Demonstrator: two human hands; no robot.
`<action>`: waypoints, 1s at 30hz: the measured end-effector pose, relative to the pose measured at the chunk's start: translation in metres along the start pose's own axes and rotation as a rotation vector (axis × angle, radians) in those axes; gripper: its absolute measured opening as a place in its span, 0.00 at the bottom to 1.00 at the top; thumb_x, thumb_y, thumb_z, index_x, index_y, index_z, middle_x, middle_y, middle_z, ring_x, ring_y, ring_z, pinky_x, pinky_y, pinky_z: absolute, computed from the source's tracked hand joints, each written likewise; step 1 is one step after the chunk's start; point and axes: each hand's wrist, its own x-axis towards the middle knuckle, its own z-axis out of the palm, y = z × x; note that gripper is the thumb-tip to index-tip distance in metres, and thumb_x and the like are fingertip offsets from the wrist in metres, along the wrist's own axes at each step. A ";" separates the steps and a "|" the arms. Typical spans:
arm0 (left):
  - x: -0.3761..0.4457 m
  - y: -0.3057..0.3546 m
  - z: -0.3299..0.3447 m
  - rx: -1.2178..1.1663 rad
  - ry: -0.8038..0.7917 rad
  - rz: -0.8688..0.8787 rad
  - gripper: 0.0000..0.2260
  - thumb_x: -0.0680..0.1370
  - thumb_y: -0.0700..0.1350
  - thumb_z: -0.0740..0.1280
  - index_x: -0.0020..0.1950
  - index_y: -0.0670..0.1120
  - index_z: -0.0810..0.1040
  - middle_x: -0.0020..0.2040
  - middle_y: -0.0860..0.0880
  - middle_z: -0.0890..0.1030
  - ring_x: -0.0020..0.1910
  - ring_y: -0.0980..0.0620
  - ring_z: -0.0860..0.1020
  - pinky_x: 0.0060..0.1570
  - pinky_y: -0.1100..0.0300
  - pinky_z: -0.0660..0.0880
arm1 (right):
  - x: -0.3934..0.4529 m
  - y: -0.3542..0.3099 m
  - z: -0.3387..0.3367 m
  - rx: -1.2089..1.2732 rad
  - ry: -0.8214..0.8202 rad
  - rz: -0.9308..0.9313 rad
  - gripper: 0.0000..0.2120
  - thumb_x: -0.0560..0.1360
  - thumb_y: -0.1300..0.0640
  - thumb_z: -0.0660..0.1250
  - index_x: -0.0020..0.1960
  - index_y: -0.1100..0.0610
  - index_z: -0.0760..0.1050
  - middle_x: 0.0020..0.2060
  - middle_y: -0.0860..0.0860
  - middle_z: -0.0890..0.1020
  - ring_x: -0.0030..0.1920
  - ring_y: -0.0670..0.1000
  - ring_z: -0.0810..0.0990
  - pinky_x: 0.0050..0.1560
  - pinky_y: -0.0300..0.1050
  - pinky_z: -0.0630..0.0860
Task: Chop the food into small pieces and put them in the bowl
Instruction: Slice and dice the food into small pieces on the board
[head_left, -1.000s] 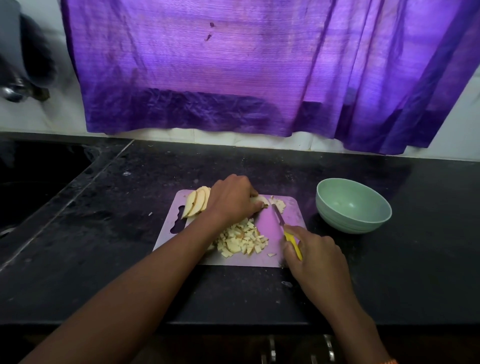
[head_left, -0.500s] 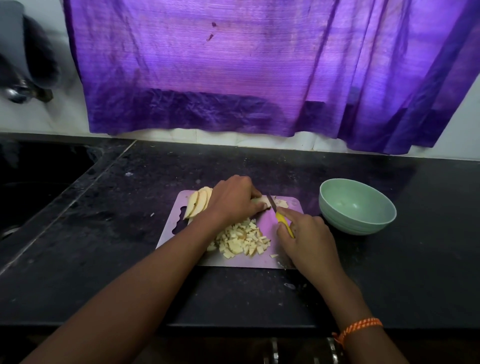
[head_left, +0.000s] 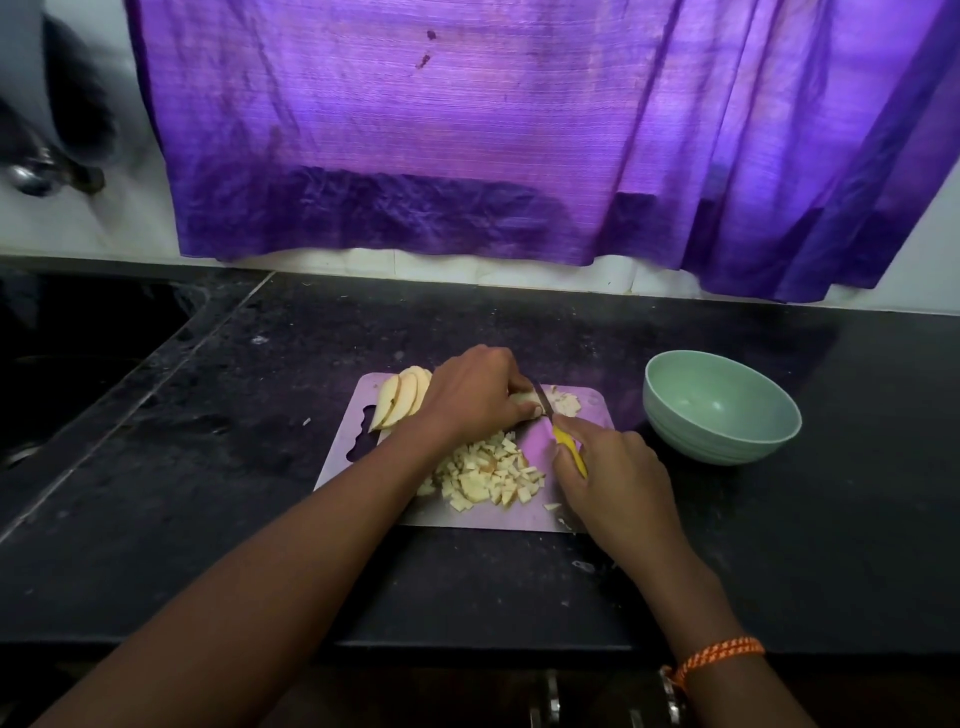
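Right now the left hand (head_left: 475, 392) sits on the far part of the cutting board (head_left: 587, 415), with its fingers curled down over a pale slice (head_left: 525, 401) to hold it still; the right hand (head_left: 613, 475) is wrapped tight round the yellow handle of a small knife (head_left: 558, 434), and the dark blade is touching the slice just beside the left fingertips; a few cut bits (head_left: 566, 401) lie right of the blade; a pile of small chopped pieces (head_left: 491, 473) lies in the middle of the board, between the two arms; some uncut slices (head_left: 400, 397) lean together at the far left corner of the board; the green bowl (head_left: 719, 408) stands on the dark counter (head_left: 857, 493) to the right of the board, near it but not touching; an orange string band (head_left: 722, 656) goes round the right wrist; a purple curtain (head_left: 467, 130) hangs over the wall on the far side.
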 end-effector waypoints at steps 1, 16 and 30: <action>0.000 0.000 0.001 0.004 -0.002 0.002 0.16 0.76 0.62 0.74 0.55 0.53 0.89 0.48 0.56 0.85 0.45 0.53 0.81 0.39 0.55 0.79 | 0.002 -0.001 -0.001 -0.001 -0.010 0.000 0.18 0.81 0.48 0.61 0.71 0.44 0.74 0.50 0.56 0.83 0.49 0.59 0.80 0.46 0.52 0.78; 0.001 0.005 0.001 0.090 0.058 0.026 0.20 0.77 0.65 0.73 0.59 0.52 0.88 0.54 0.56 0.86 0.51 0.54 0.81 0.35 0.57 0.73 | -0.024 0.014 -0.003 0.025 0.000 0.012 0.20 0.80 0.43 0.62 0.72 0.40 0.73 0.48 0.54 0.84 0.49 0.58 0.80 0.45 0.51 0.76; 0.000 -0.004 -0.014 0.031 0.027 0.032 0.14 0.79 0.61 0.73 0.59 0.55 0.89 0.56 0.58 0.87 0.52 0.54 0.82 0.46 0.53 0.81 | -0.014 0.011 0.000 0.214 0.076 0.077 0.24 0.77 0.42 0.60 0.72 0.42 0.75 0.35 0.52 0.78 0.39 0.55 0.76 0.44 0.52 0.78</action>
